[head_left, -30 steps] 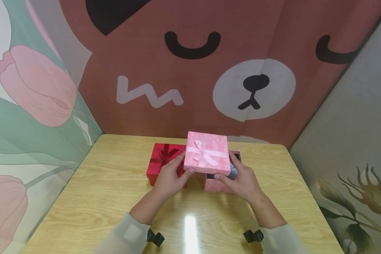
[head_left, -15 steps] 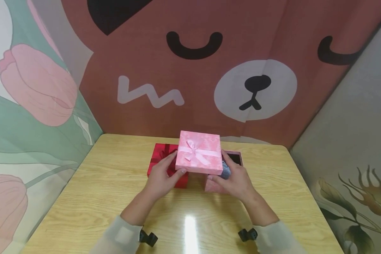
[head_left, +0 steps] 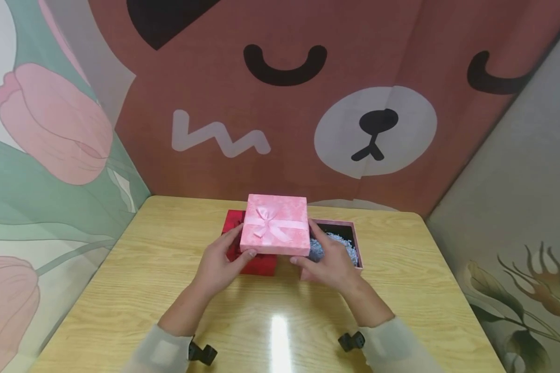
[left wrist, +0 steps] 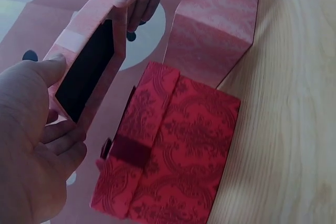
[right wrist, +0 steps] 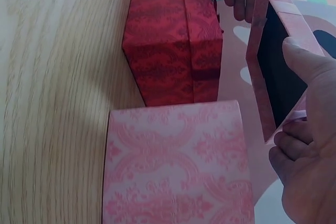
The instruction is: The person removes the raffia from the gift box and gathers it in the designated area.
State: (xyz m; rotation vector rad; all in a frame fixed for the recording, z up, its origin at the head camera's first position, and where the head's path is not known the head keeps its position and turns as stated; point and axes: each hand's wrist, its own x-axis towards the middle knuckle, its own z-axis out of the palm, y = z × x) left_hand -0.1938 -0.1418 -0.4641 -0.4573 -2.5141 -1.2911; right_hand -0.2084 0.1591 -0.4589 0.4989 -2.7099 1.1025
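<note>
A pink box lid (head_left: 276, 235) with a pale ribbon bow is held up level between both hands. My left hand (head_left: 217, 265) grips its left side, thumb at the front edge. On the opposite side my right hand (head_left: 335, 263) pinches it the same way. The lid's black inside (left wrist: 89, 69) shows in the left wrist view. Below and to the right stands the uncovered pink box (head_left: 359, 246), with blue shredded paper (head_left: 345, 241) inside. A red gift box (left wrist: 181, 145), its lid on and a dark red ribbon around it, is partly hidden under the pink lid.
Both boxes stand side by side toward the back of a wooden table (head_left: 135, 274). Behind it rises a wall hanging (head_left: 205, 176) with a bear's face. Patterned panels flank the table left and right.
Both hands have carried the pink lid leftward, from over the pink box to over the red box. More of the pink box's opening and the blue shredded paper now shows.
</note>
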